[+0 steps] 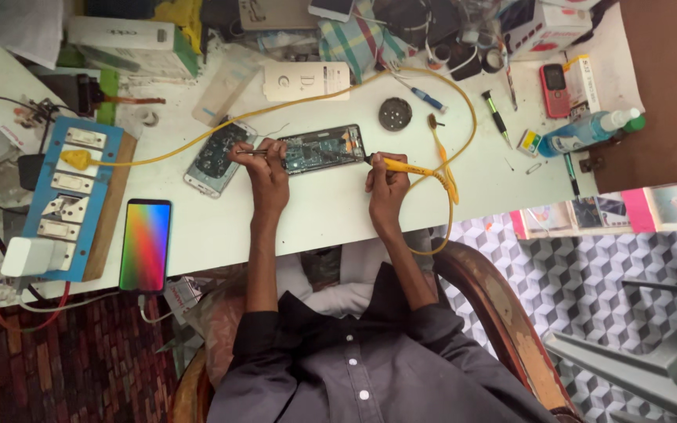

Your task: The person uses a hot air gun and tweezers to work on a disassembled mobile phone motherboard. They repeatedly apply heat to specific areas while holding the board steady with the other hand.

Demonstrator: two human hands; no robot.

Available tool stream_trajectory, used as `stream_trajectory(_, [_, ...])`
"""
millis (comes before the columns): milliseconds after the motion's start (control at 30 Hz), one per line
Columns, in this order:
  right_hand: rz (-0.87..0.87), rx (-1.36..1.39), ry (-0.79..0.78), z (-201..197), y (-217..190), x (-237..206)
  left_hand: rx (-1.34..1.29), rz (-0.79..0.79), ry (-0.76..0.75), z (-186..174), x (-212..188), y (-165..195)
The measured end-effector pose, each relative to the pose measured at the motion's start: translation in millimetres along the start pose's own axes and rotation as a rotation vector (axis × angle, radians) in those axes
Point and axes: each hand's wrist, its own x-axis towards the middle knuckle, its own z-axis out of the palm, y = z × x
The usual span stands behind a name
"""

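An opened phone (324, 148) with its circuit board showing lies on the white table (307, 211) in front of me. My left hand (264, 166) holds thin tweezers (254, 152) at the phone's left end. My right hand (386, 182) grips a yellow-handled soldering iron (403, 166), its tip touching the phone's right end. The iron's yellow cord (464, 102) loops across the table to a yellow plug (77, 159) on the blue switchboard (68, 200).
A phone back cover (215, 159) lies left of the opened phone. A phone with a rainbow screen (146, 244) lies near the front edge. Screwdrivers (497, 117), a round tin (395, 113), a red keypad phone (555, 88), a blue bottle (585, 131) and boxes crowd the far side.
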Motion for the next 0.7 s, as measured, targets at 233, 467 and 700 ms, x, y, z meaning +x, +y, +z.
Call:
stream_trajectory(233, [0.003, 0.004, 0.006, -1.3, 4.2, -0.4, 0.053, 0.007, 0.015, 0.4, 0.8, 3.9])
stream_trajectory(467, [-0.006, -0.007, -0.009, -3.8, 8.5, -1.7, 0.072, 0.043, -0.014, -0.4, -3.0, 6.9])
stream_trajectory(700, [0.015, -0.005, 0.006, -2.4, 6.8, 0.0, 0.096, 0.073, -0.022, -1.2, -4.2, 7.5])
